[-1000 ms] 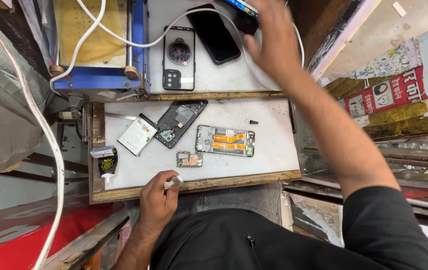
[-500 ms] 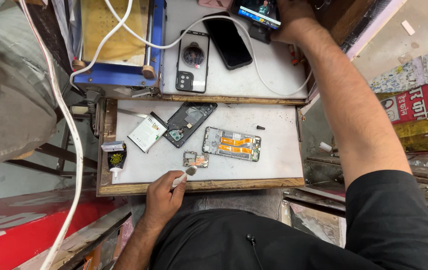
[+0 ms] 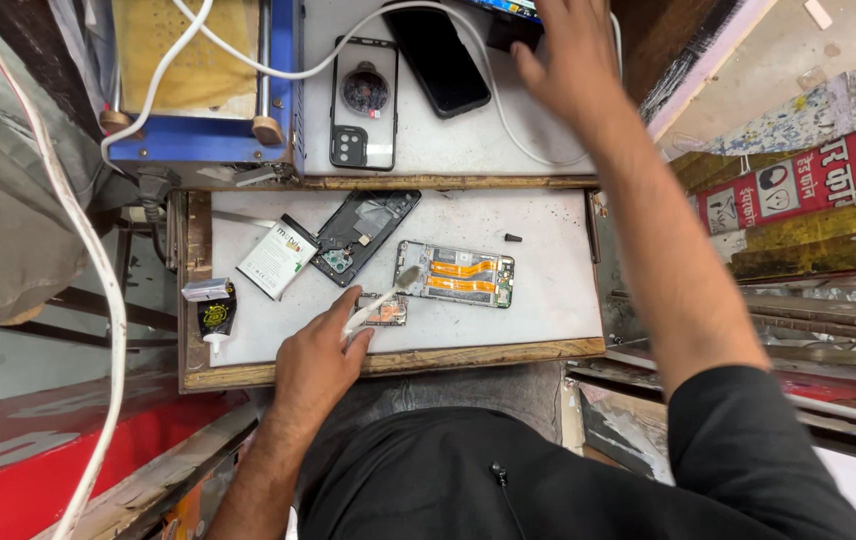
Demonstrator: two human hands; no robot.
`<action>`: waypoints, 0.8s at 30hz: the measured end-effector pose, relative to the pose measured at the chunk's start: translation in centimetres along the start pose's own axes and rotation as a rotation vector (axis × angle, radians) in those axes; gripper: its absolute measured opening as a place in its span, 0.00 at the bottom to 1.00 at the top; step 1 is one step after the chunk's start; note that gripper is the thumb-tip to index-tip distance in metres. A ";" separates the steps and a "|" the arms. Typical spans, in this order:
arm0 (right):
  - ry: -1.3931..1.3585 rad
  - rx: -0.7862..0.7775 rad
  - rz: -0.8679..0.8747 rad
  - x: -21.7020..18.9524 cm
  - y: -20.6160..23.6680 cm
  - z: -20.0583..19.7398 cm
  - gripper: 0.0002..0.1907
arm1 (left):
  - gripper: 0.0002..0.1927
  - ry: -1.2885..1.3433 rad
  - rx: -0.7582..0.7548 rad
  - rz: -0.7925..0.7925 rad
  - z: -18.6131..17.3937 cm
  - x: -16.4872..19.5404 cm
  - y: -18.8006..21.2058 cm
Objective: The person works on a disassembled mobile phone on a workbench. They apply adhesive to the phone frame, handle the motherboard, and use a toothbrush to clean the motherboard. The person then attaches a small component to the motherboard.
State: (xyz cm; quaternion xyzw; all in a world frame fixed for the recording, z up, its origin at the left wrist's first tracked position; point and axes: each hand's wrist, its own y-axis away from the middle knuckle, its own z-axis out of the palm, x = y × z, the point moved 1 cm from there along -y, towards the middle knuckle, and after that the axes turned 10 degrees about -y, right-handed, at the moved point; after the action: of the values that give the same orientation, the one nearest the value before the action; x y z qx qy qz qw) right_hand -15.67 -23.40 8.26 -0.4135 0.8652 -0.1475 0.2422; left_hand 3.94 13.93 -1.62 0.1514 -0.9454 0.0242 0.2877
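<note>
My left hand rests on the front of a white work tray and grips a thin pale brush. The brush tip lies by an opened phone body with orange flex cables. A small circuit board sits just under the brush. My right hand reaches to the upper bench with fingers spread, touching a dark device at the top edge, beside a black phone. Nothing shows in its grasp.
A black phone frame, a white battery and a glue tube lie on the tray's left. A phone in a clear case, a white cable and a blue machine stand on the upper bench. A tiny black part lies mid-tray.
My left hand has moved from the tray's front edge onto the tray, and the brush now points at the opened phone. My right hand stays at the upper bench by the dark device.
</note>
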 end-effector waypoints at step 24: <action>-2.790 -0.395 0.594 -13.6 14.3 10.8 0.35 | 0.29 -0.093 0.274 0.278 -1.4 5.5 -5.3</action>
State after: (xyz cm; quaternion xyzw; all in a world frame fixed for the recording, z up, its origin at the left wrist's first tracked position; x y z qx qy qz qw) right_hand -11.74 -4.52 -3.26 -0.0516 -0.0150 0.5452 0.8366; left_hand 1.97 7.57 2.38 0.0579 -0.9573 0.1851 0.2142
